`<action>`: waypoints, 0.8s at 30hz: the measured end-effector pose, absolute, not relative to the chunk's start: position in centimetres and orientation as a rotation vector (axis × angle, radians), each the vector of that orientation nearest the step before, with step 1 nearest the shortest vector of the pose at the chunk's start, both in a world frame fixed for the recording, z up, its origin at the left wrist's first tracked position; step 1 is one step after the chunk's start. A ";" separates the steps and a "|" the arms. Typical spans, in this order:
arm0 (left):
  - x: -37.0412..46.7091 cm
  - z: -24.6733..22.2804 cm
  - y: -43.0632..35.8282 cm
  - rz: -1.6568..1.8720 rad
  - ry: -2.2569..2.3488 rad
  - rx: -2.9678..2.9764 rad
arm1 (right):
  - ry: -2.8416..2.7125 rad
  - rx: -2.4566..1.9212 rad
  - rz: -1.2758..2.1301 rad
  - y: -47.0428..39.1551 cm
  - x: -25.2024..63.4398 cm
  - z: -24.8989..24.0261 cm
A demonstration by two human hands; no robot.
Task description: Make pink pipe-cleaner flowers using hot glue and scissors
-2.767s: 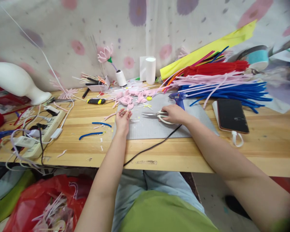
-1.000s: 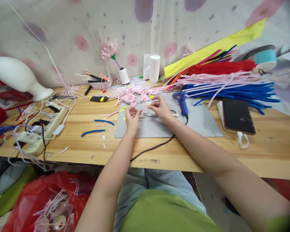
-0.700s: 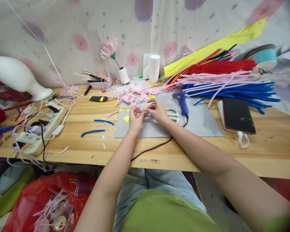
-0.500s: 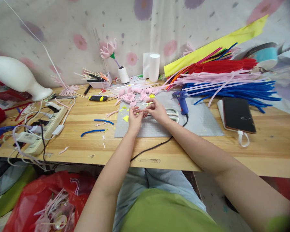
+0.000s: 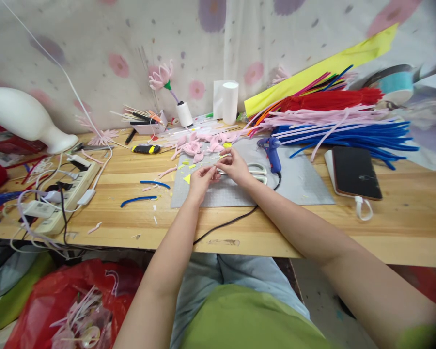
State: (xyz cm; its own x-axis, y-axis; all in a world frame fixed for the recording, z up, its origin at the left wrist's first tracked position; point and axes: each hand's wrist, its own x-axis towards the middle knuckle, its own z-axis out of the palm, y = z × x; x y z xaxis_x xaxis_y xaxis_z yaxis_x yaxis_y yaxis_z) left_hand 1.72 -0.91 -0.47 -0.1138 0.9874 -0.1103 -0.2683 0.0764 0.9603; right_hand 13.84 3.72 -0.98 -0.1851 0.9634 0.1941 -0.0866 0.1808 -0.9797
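Note:
Over the grey mat [image 5: 294,184], my left hand [image 5: 200,182] and my right hand [image 5: 236,168] meet with fingertips pinched together. Whatever lies between them is too small to make out. Scissors [image 5: 257,170] with pale handles lie by my right hand, their blades partly hidden under it. Just beyond the fingers rest fuzzy pink petal shapes [image 5: 192,148] and a yellow piece [image 5: 227,145]. Yellow scraps [image 5: 187,179] lie near my left hand. A blue glue gun [image 5: 273,156] stands to the right of the scissors on the mat.
Blue, pink and red pipe cleaners [image 5: 349,131] are piled at back right. A phone-like black device [image 5: 355,173] lies at right. Left are a power strip [image 5: 76,194], a cutter knife [image 5: 146,149] and cut blue stems [image 5: 138,199]. A pink flower [image 5: 162,77] stands behind.
My left hand has shifted slightly left and turned, its fingers now closing nearer to my right fingertips. My right hand stays nearly in place. The whole view has drifted slightly.

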 end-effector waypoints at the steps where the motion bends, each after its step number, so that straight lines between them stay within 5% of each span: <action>1: 1.7 -0.4 -1.0 1.332 1.152 0.898 | -1.385 -0.912 1.240 3.7 13.9 -0.9; 24: 1.9 -0.1 -1.1 1.343 1.264 0.956 | -1.267 -0.867 1.410 3.3 13.4 -0.4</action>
State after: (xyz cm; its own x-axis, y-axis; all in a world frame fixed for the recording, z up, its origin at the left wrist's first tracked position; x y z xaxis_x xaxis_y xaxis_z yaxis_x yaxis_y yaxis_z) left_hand 1.94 -1.09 -0.09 -0.1709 0.9812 -0.0900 -0.1494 0.0645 0.9867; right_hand 13.43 3.29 -0.41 -0.2328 0.9663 0.1098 -0.2122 0.0597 -0.9754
